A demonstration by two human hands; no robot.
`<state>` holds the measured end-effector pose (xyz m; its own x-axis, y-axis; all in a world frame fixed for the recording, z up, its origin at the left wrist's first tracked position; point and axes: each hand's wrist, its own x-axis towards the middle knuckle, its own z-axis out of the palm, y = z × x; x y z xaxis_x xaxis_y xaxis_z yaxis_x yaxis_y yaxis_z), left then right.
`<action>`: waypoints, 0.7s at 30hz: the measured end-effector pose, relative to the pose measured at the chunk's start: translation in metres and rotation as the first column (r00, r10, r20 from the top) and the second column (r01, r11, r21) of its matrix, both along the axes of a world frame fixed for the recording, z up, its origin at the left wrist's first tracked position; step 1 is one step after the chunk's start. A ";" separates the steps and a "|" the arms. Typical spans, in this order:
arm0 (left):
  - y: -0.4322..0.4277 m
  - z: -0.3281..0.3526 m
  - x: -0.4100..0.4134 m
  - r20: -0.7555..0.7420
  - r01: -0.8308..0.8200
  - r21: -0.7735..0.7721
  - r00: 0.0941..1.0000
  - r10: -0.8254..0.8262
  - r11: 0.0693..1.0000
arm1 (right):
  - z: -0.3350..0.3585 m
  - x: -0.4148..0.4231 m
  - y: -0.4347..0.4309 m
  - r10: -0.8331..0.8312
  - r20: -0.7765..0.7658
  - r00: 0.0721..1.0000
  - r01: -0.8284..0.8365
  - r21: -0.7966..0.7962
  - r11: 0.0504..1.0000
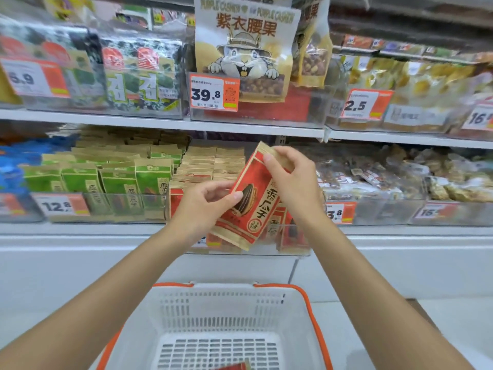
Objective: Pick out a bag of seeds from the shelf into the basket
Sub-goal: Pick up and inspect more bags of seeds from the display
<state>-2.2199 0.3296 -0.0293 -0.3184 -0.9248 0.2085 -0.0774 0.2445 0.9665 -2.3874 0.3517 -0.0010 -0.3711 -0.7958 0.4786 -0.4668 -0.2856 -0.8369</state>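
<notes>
One tilted seed bag (257, 209), left fingers (237, 196) midway, right fingers (270, 159) at top

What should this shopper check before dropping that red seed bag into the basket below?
1. Left hand grips the red seed bag at its lower side: ok.
2. Right hand pinches its top corner: ok.
3. Basket sits open below the hands: ok.
4. Room in the basket: ok; only the edge of a red item shows at the bottom.
5. Bag sealed and undamaged: cannot tell.
</notes>
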 end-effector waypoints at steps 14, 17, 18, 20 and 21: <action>0.014 -0.030 0.013 0.044 0.070 0.253 0.996 -0.083 0.965 | -0.017 -0.018 0.034 0.087 0.060 0.994 -0.096 0.175 0.980; 0.017 -0.033 0.016 0.050 0.076 0.283 0.994 -0.094 0.956 | -0.020 -0.021 0.039 0.099 0.074 0.992 -0.111 0.192 0.975; 0.018 -0.034 0.016 0.048 0.076 0.290 0.994 -0.093 0.954 | -0.022 -0.022 0.041 0.095 0.085 0.992 -0.110 0.195 0.975; 0.018 -0.034 0.017 0.026 0.058 0.300 0.997 -0.068 0.952 | -0.026 -0.023 0.044 0.095 0.187 0.978 -0.131 0.192 0.973; 0.018 -0.034 0.017 0.000 0.042 0.305 0.999 -0.044 0.951 | -0.028 -0.024 0.046 0.096 0.227 0.969 -0.141 0.190 0.971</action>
<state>-2.2030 0.3473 -0.0634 -0.3597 -0.9293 -0.0841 -0.0805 -0.0589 0.9950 -2.4110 0.3972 -0.0288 -0.3441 -0.9125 0.2212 -0.2425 -0.1412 -0.9598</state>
